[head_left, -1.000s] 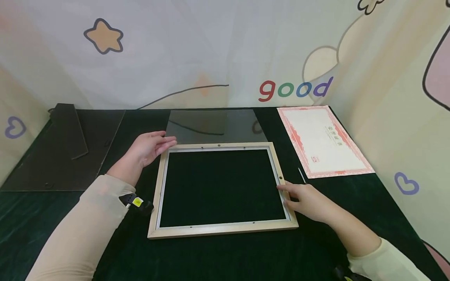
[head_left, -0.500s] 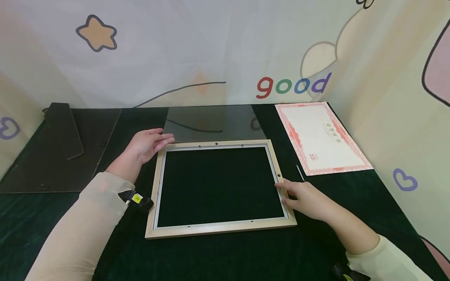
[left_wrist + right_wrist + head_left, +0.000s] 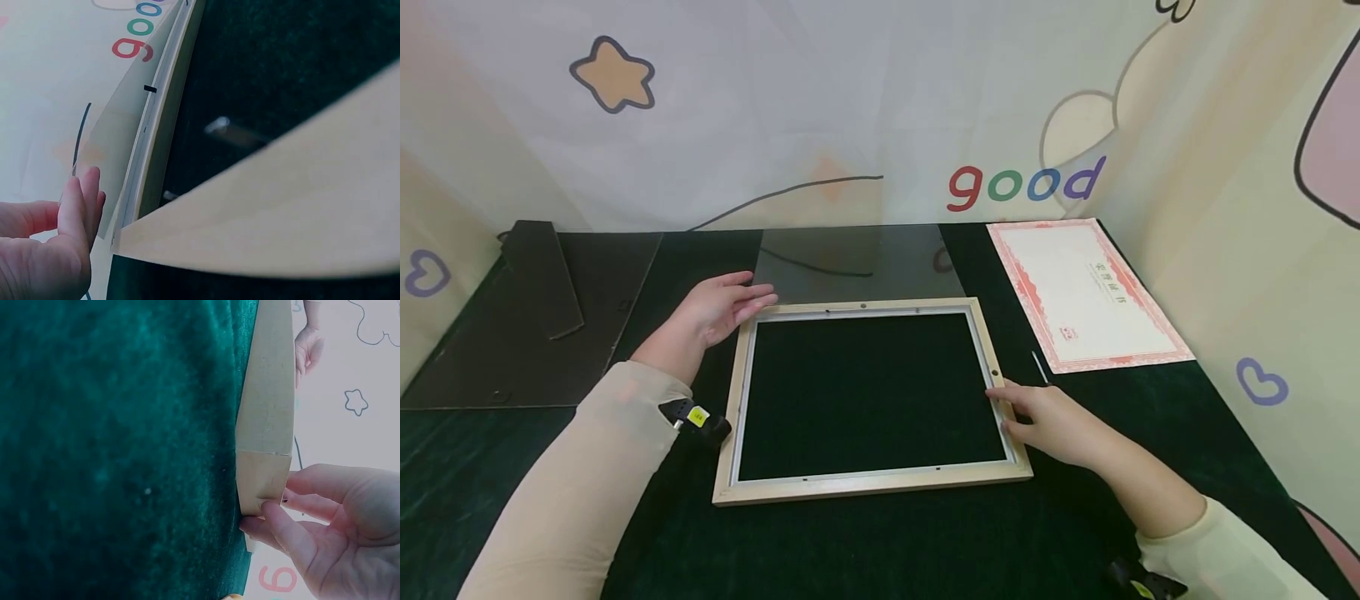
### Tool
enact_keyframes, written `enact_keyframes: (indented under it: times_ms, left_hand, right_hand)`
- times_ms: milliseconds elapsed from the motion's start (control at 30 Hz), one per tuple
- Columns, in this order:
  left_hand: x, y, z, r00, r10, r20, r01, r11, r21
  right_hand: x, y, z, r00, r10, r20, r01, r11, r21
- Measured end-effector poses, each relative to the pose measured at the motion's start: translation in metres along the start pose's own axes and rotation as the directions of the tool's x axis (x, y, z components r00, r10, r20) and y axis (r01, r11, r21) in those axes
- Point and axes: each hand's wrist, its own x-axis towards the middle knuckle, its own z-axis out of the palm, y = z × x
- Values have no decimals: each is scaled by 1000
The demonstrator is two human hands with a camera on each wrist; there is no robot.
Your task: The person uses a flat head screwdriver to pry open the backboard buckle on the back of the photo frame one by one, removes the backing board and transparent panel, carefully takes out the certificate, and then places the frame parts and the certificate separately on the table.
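Pale wood rims the empty rectangular picture frame (image 3: 872, 398) lying flat on the dark green velvet table (image 3: 880, 542), seen from the head camera with a hand at either side: the left hand (image 3: 718, 310) rests with fingers straight against the frame's far left corner, gripping nothing, while the right hand (image 3: 1051, 419) lies on the right rail, fingers relaxed over the wood. Just beyond the left fingertips a clear rectangular glass sheet (image 3: 859, 262) lies flat, touching the frame's far edge; well out past the left hand sits a black backing board with a stand (image 3: 527, 312), and beyond the right hand a red-bordered paper certificate (image 3: 1086, 292) with a thin pale stick (image 3: 1040, 367) near it. From the left wrist, the left hand (image 3: 47, 250) shows straight fingers beside the glass sheet (image 3: 134, 125) and the frame's corner (image 3: 250, 225). From the right wrist, the right hand (image 3: 325, 528) pinches the frame's rail (image 3: 265, 425) between thumb and fingers.
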Motion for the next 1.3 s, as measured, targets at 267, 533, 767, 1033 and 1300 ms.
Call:
enact_keyframes:
  times_ms: [267,533,767,1033,1300]
  left_hand:
    - [2,0,0,1000,10,22,-11,999,43]
    - [-2,1,-3,996,28,80,-41,985,168]
    - [-19,-1,-12,989,95,117,-135,899,416]
    - [-63,-25,-22,989,37,141,-145,357,923]
    - [-80,-48,-5,991,-62,117,-94,294,951]
  right_hand:
    - [2,1,1,1000,-1,-10,0,1000,-5]
    - [2,1,2,1000,-6,-5,6,1000,1]
    - [1,1,3,1000,-1,-10,1,1000,0]
    - [-2,0,3,997,81,5,-81,997,7]
    - [2,-6,3,989,148,-6,-148,989,-16]
